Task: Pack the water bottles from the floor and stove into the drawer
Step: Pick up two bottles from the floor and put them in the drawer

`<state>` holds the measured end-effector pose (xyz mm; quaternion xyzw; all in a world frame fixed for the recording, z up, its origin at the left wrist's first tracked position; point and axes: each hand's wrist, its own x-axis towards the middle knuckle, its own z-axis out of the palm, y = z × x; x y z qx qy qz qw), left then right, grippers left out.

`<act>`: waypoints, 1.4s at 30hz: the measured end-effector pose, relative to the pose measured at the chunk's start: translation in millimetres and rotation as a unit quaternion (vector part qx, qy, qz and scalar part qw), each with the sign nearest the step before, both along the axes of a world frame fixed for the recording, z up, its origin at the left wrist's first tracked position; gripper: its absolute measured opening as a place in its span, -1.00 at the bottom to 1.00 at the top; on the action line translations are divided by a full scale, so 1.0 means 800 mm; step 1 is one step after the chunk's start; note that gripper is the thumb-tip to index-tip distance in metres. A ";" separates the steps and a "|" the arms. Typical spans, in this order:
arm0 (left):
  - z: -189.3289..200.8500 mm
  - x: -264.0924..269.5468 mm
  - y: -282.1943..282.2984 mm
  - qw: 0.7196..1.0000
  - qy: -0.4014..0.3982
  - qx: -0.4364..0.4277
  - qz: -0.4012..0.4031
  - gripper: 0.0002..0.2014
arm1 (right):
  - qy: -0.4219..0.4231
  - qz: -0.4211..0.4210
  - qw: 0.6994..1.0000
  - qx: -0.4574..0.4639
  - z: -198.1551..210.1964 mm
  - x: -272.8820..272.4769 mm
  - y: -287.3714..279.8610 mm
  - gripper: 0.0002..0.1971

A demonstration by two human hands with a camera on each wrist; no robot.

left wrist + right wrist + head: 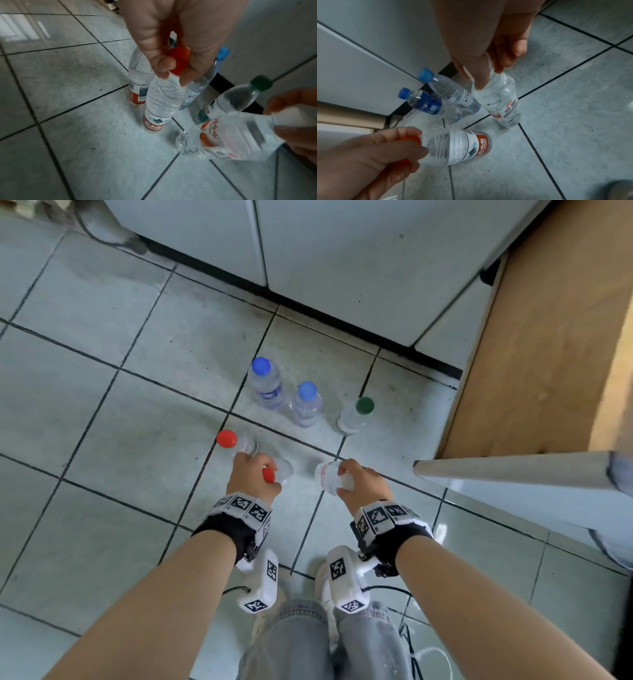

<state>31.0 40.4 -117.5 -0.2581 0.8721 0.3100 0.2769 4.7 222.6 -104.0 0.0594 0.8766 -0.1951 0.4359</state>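
Observation:
Several clear water bottles stand on the tiled floor. My left hand [254, 474] pinches the red cap [179, 59] of one red-labelled bottle [163, 102] from above. A second red-capped bottle [239, 442] stands just beyond it. My right hand [356, 481] grips the white cap of another bottle [504, 102], also from above. Both held bottles have their bases at or just above the floor; I cannot tell which. Further off stand two blue-capped bottles [266, 383] [307, 405] and a green-capped bottle [356, 416].
White cabinet doors [342, 251] with a dark toe-kick run along the far side. At the right a white panel edge [513, 472] juts out over the floor, with a brown wooden surface [548, 344] behind it. My legs and a cable are below.

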 end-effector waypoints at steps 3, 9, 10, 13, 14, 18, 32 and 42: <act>0.064 0.007 -0.002 1.000 0.007 -0.001 0.022 -0.80 | 0.004 -0.002 1.000 -0.009 0.061 0.012 -0.001 -0.69; 0.259 0.006 -0.003 1.000 0.010 -0.009 -0.004 -0.79 | 0.031 0.010 0.999 -0.018 0.244 0.022 -0.006 -0.69; 0.297 0.005 -0.003 1.000 0.012 -0.009 -0.008 -0.79 | 0.038 0.013 0.999 -0.023 0.281 0.022 -0.005 -0.70; 0.417 -0.001 0.001 0.999 0.043 0.007 -0.014 -0.78 | 0.066 0.012 0.997 -0.043 0.394 0.021 0.001 -0.72; 0.458 -0.008 0.004 0.998 0.057 0.017 -0.013 -0.78 | 0.082 0.005 0.995 -0.052 0.434 0.018 0.005 -0.73; 0.587 -0.050 0.029 0.991 0.112 0.058 -0.039 -0.74 | 0.151 -0.023 0.985 -0.079 0.572 -0.011 0.031 -0.71; 0.637 -0.204 0.298 0.944 0.201 0.100 -0.240 -0.76 | 0.182 -0.059 0.981 0.021 0.601 -0.133 0.266 -0.65; 0.442 -0.232 0.381 0.947 -0.003 0.019 -0.320 -0.75 | -0.012 -0.065 0.998 0.004 0.414 -0.172 0.340 -0.65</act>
